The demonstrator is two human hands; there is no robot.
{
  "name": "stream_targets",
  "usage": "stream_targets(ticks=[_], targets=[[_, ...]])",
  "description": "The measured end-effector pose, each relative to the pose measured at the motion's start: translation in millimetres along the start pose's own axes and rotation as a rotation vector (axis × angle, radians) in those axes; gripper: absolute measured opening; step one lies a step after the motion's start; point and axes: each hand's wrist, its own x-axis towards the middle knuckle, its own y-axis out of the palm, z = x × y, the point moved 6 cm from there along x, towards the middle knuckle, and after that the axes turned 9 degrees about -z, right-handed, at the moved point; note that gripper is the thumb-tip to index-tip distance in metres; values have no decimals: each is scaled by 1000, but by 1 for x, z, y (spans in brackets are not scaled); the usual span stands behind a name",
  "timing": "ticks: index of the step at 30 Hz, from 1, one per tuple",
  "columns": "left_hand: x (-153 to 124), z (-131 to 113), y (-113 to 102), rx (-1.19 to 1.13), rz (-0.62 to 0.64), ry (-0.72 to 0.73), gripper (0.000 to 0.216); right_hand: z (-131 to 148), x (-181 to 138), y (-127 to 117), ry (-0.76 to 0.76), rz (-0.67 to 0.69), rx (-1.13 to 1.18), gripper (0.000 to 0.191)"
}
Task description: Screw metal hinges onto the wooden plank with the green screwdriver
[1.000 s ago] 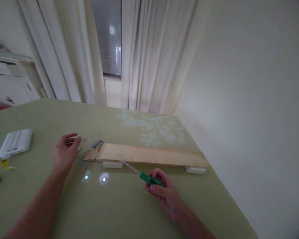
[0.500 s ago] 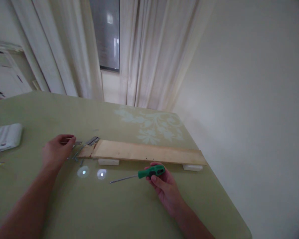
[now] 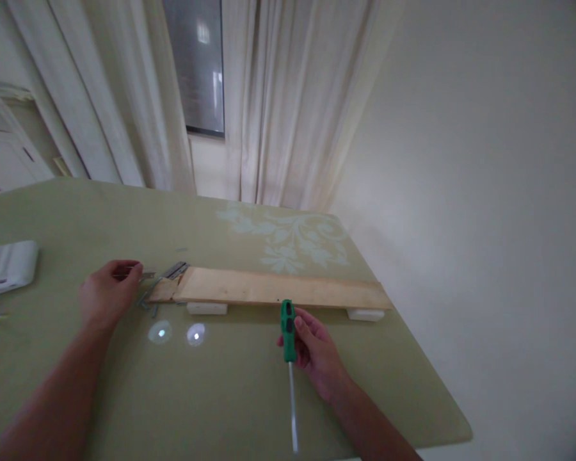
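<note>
Right fingers [image 3: 305, 330] grasp green-handled steel screwdriver [image 3: 288, 351], tip toward six o'clock; left fingers [image 3: 134, 274] pinch thin silvery metal piece [image 3: 148, 275].

On the tabletop [image 3: 211, 397], a board [image 3: 278, 285] is resting across two blocks [image 3: 207, 309], with screws [image 3: 154, 311] lying by its left end. A screwdriver [image 3: 288, 342] is hovering before it, while curtains [image 3: 292, 102] are hanging behind the tabletop.
</note>
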Motion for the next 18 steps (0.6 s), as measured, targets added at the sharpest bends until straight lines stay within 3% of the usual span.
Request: stream_targets(ticks=[3, 6, 12, 18], targets=[[0, -2, -2, -12, -8, -9, 30, -4, 0, 0, 17, 1, -56, 62], [0, -2, -1, -5, -7, -11, 29, -7, -3, 1, 42, 5, -116, 51], [4, 4, 5, 7, 20, 4, 35, -12, -15, 13, 138, 151, -120, 58], [3, 2, 4, 8, 21, 8, 34, -5, -14, 11, 114, 106, -182, 61]])
